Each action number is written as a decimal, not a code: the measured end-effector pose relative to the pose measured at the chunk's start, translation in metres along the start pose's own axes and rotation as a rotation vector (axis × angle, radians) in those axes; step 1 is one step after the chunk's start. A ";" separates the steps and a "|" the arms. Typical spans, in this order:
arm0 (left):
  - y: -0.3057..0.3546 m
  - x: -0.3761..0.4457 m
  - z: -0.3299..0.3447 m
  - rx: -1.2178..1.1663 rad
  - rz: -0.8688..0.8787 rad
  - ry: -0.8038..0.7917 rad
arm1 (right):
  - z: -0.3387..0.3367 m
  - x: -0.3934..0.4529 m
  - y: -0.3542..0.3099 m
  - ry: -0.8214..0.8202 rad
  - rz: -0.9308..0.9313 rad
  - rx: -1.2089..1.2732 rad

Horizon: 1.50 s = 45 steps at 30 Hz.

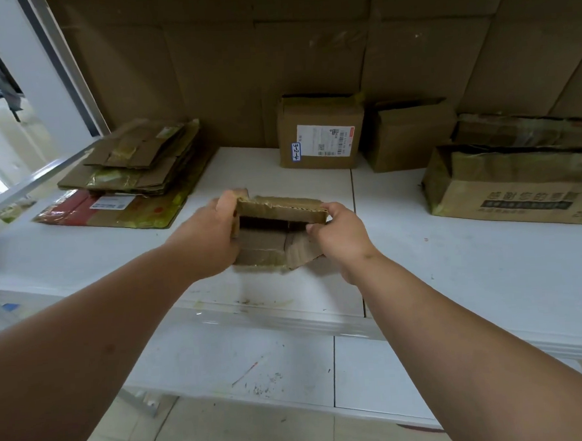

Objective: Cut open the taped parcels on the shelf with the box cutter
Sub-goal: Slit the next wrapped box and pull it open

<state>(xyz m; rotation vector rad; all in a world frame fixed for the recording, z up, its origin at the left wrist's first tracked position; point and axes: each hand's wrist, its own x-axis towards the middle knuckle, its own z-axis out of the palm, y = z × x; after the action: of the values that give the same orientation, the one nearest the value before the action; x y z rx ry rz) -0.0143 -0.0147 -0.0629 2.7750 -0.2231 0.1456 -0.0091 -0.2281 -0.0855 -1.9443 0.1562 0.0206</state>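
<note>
1. We should spread the small open carton (pixel 276 233) by its flaps, pulling evenly so the cardboard doesn't tear; it sits at the middle of the white shelf (pixel 473 263).
2. Our left hand (pixel 212 235) grips the carton's left side, fingers curled round it.
3. Our right hand (pixel 341 234) pinches the far flap's right end.
4. No box cutter shows.

storeroom | white shelf (pixel 456 271) | labelled parcels (pixel 320 133) | flattened cartons (pixel 136 161)
</note>
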 end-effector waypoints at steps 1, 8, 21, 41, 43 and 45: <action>-0.003 -0.003 0.001 -0.013 0.021 -0.051 | -0.004 0.000 0.001 -0.020 0.059 0.058; -0.022 -0.010 0.011 0.064 0.152 -0.172 | -0.031 -0.010 -0.003 -0.316 0.385 0.551; -0.027 -0.015 0.022 0.063 0.077 -0.388 | -0.004 -0.016 0.017 -0.299 -0.405 -0.888; -0.018 0.010 0.046 0.026 0.117 -0.215 | 0.031 0.004 0.028 -0.375 -0.283 -1.099; -0.023 0.015 0.052 0.027 0.132 -0.216 | 0.032 0.009 0.028 -0.379 -0.292 -1.123; -0.032 0.023 0.057 0.173 0.113 -0.253 | 0.035 0.016 0.020 -0.365 -0.318 -1.161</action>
<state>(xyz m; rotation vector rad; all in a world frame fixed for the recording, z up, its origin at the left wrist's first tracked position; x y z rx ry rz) 0.0177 -0.0084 -0.1234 2.9493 -0.4509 -0.1678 0.0066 -0.2040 -0.1182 -3.0443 -0.5265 0.3130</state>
